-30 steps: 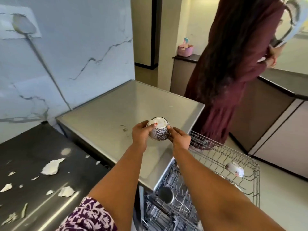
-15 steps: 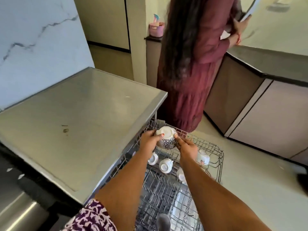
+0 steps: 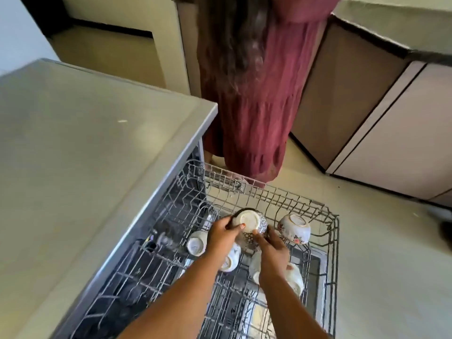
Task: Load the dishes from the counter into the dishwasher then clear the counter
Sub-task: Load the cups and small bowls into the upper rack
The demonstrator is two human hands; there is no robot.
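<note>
A patterned bowl (image 3: 249, 222) with a white base hangs upside down just above the pulled-out upper dishwasher rack (image 3: 325, 216). My left hand (image 3: 221, 234) grips its left side and my right hand (image 3: 272, 248) holds its right side from below. Several white cups stand upside down in the rack: a floral one (image 3: 294, 228) to the right, one (image 3: 197, 243) to the left, others partly hidden under my hands and forearms.
The steel top (image 3: 85, 155) of the dishwasher fills the left. A person in a maroon dress (image 3: 252, 94) stands right behind the rack. Cabinets (image 3: 391, 123) run along the right, with pale floor (image 3: 391, 265) between them and the rack.
Both hands have carried the bowl from above the steel top, over its edge, down to the far part of the rack. The view has tilted down.
</note>
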